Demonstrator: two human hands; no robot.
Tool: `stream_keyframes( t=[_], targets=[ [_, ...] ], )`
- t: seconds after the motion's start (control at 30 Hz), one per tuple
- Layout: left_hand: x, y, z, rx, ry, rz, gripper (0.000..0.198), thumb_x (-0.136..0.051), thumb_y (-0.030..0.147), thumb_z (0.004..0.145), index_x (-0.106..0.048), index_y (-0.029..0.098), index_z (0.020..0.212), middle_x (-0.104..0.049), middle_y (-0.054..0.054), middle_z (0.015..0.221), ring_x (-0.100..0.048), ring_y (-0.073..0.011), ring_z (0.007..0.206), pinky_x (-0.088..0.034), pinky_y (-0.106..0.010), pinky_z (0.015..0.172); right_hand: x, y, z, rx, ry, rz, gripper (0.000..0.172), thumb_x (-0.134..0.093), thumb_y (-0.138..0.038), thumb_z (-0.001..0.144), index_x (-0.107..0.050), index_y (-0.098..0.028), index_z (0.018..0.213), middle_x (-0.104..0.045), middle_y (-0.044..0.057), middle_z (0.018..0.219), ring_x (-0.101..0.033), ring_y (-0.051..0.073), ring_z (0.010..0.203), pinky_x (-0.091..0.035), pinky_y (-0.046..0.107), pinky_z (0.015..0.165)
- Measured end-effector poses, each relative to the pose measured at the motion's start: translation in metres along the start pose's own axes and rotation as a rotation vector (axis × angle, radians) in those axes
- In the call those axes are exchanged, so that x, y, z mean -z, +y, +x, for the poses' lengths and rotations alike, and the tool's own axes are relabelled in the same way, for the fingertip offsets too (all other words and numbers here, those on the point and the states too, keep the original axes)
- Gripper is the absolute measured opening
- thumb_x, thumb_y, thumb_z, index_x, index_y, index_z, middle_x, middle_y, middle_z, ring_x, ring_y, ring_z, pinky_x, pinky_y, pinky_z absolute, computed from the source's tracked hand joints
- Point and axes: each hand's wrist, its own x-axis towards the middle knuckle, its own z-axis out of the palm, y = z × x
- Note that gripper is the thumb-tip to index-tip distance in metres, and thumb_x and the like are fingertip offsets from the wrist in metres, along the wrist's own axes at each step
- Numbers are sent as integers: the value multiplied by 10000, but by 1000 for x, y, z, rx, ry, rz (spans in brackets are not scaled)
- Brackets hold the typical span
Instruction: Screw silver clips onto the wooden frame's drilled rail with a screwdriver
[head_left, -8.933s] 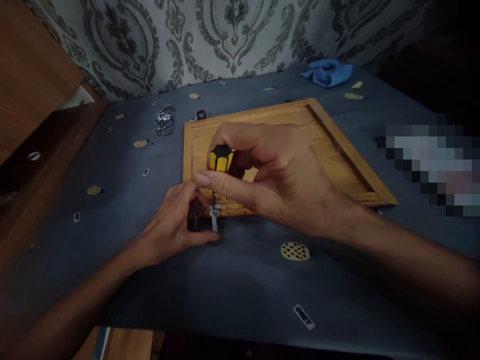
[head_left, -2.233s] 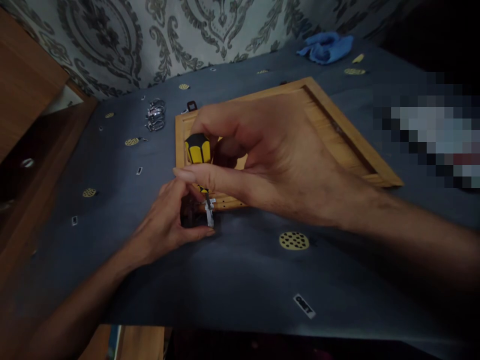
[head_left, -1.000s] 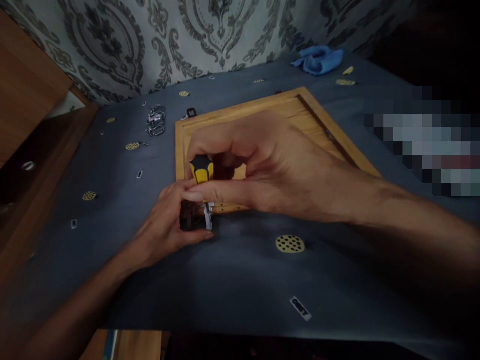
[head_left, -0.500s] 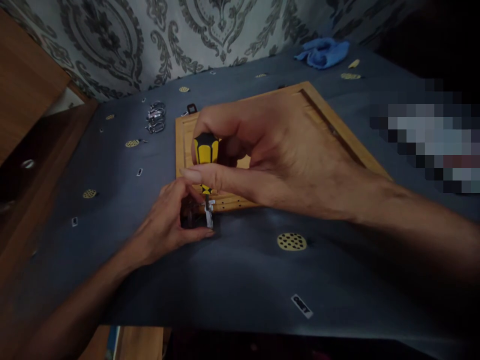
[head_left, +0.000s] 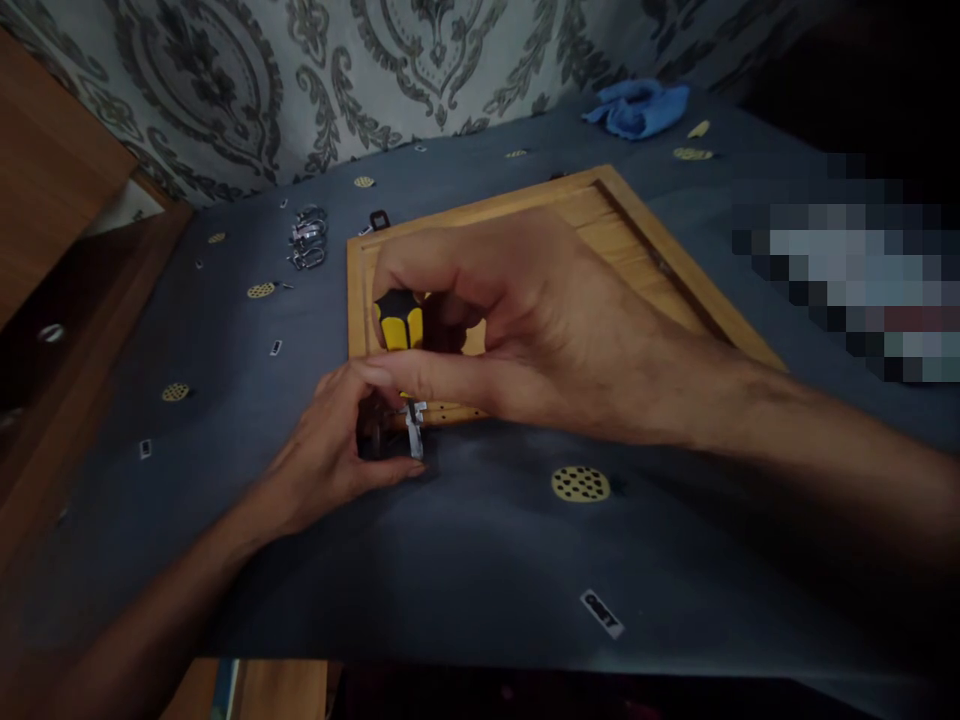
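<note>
My right hand is closed around a screwdriver with a yellow and black handle, held upright. The lower end of the screwdriver meets a small silvery metal fitting at the near left corner of a framed wooden panel. Thumb and fingers of my left hand close on this fitting from the left. A dark piece shows inside the left grip, too shadowed to name. My right hand covers much of the panel; small holes run along its near edge.
A blue-grey patterned cloth covers the table. Several shiny metal pieces lie at the back left, and a dark loop-shaped piece lies by the panel's far left corner. A blue rag sits at the back; wooden furniture stands left.
My right hand and the screwdriver have dropped slightly, and the handle has turned a little and leans more to the left. The left hand keeps its hold on the fitting.
</note>
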Motion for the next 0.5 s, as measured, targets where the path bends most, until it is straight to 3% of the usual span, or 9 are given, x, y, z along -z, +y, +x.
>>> stream_keyframes(
  t=[0.13,0.23,0.4,0.5],
  targets=[
    [0,-1,0,-32,-1,6,502,-869,433,708,-617,265,1108,-680,-62,1189,-606,-371,1243,-493,-576,1083,1,-1,0,58,-26,-37,175,-699,-246,968,-628,-149,841,-594,-14,897,-511,89,832,-384,213,711],
    [1,1,0,5,-1,-5,450,-867,424,712,-629,253,1053,-687,-62,1159,-623,-376,1201,-529,-567,1037,-1,0,0,72,16,-100,171,-694,-248,975,-607,-143,873,-543,-38,818,-471,80,755,-353,224,689],
    [1,0,-1,29,2,-13,415,-876,406,693,-628,245,984,-688,-70,1124,-628,-369,1158,-537,-571,1012,-6,1,-1,79,60,-111,314,-699,-285,969,-476,-170,782,-441,-64,727,-391,78,668,-313,250,659],
    [1,-2,-1,-1,11,-9,434,-875,427,697,-625,254,1006,-689,-59,1107,-620,-364,1178,-528,-561,1029,-3,1,0,59,8,-21,216,-670,-281,978,-562,-155,840,-511,-42,780,-422,89,709,-325,251,660]
  ],
)
